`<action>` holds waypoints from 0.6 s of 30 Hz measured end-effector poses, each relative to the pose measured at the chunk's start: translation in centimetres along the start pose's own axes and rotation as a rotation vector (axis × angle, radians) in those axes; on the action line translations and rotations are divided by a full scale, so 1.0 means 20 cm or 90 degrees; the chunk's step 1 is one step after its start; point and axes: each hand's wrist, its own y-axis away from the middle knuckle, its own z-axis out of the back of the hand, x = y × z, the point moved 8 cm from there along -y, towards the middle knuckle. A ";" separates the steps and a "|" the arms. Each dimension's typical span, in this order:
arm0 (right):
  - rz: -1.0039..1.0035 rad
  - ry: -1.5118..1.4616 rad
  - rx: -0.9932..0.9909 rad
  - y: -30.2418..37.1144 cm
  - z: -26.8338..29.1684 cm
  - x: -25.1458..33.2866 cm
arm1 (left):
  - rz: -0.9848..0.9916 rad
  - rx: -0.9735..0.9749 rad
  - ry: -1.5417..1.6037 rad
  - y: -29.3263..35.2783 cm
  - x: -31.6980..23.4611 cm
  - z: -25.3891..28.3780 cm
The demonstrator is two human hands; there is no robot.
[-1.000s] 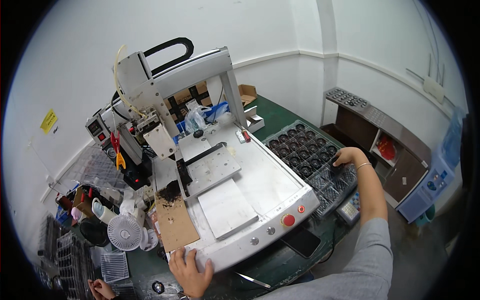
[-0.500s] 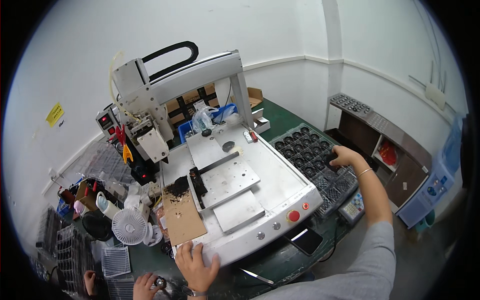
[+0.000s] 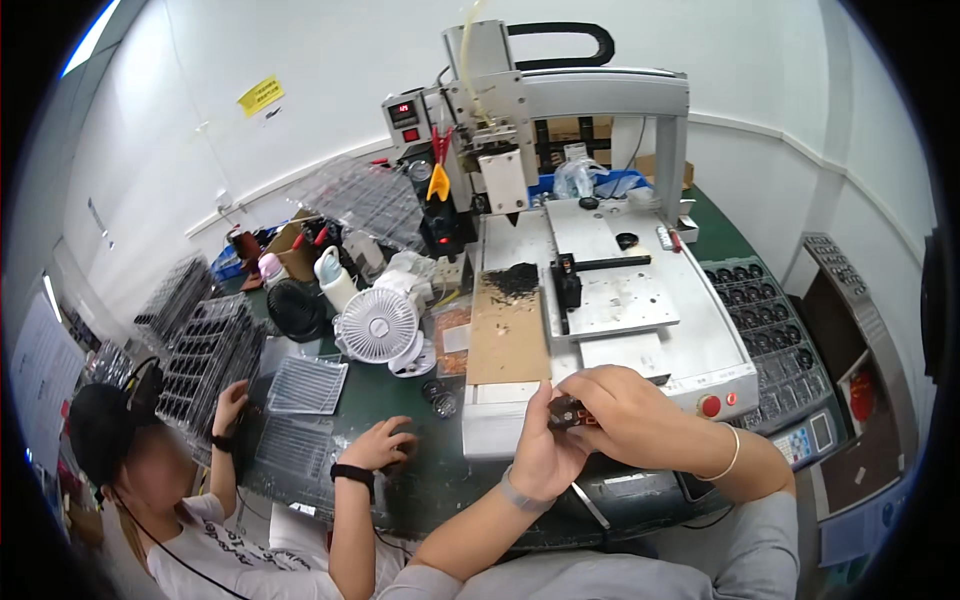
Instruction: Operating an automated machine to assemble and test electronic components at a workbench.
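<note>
In front of the desktop machine's front edge, my two hands meet around a small black part with coppery marks [image 3: 568, 412]. My left hand [image 3: 542, 455] grips it from the left with the thumb up along its side. My right hand [image 3: 640, 420] closes on it from the right, its fingers covering much of the part. Its exact kind I cannot make out. Behind them stands the white desktop machine [image 3: 705, 350], with a metal plate [image 3: 625, 305] on its bed and a black clamp-like block [image 3: 568, 285] at that plate's left edge.
A clear tray of round black parts [image 3: 765, 330] lies right of the machine, near a keypad device [image 3: 800, 443]. Cardboard with black scraps [image 3: 508, 345] lies on the left of the bed. A white fan [image 3: 380, 325] stands beside it. A co-worker's hand [image 3: 382, 443] rests at left.
My right hand has come from the parts tray to the front, bringing the black part. My left hand has left the machine's edge and joined it. The view has swung left, showing the co-worker.
</note>
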 end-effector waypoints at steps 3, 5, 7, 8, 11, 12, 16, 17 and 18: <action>0.045 0.028 -0.049 -0.04 -0.10 0.07 | -0.037 -0.133 0.105 0.07 -0.05 0.18; 0.068 0.021 -0.044 -0.05 -0.16 0.11 | -0.048 -0.180 0.116 0.12 -0.08 0.18; 0.074 0.064 -0.146 -0.05 -0.15 0.14 | -0.051 -0.221 0.128 0.14 -0.09 0.18; 0.074 0.062 -0.143 -0.05 -0.18 0.13 | -0.058 -0.232 0.130 0.15 -0.09 0.18; 0.127 0.084 -0.224 -0.01 -0.19 0.15 | -0.045 -0.211 0.160 0.16 -0.07 0.20; 0.123 0.106 -0.178 -0.02 -0.22 0.14 | -0.029 -0.178 0.186 0.16 -0.05 0.20; 0.119 0.100 -0.185 -0.04 -0.23 0.06 | -0.043 -0.227 0.175 0.15 -0.04 0.24; 0.125 0.088 -0.207 -0.02 -0.21 0.06 | -0.037 -0.132 0.206 0.15 -0.04 0.25; 0.125 0.090 -0.206 -0.02 -0.20 0.07 | -0.032 -0.037 0.236 0.15 -0.03 0.24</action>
